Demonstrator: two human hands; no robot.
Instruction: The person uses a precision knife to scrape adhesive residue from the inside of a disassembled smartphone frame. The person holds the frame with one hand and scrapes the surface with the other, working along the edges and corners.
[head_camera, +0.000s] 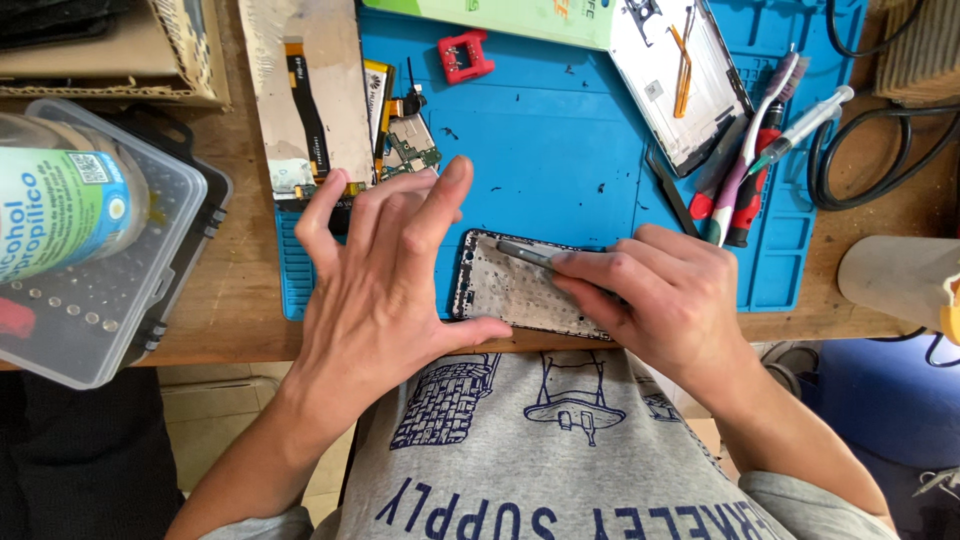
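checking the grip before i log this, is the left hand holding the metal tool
No, the metal tool is pinched in the right hand over the phone frame, while the left hand has its fingers spread and holds nothing.

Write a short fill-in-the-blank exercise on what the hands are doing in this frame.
1. The right hand holds a pair of ____ over the phone frame.
2. The left hand steadies the frame with its ____ at the near edge.
3. The frame lies on a ____ work mat.

Missing words: tweezers; thumb; blue
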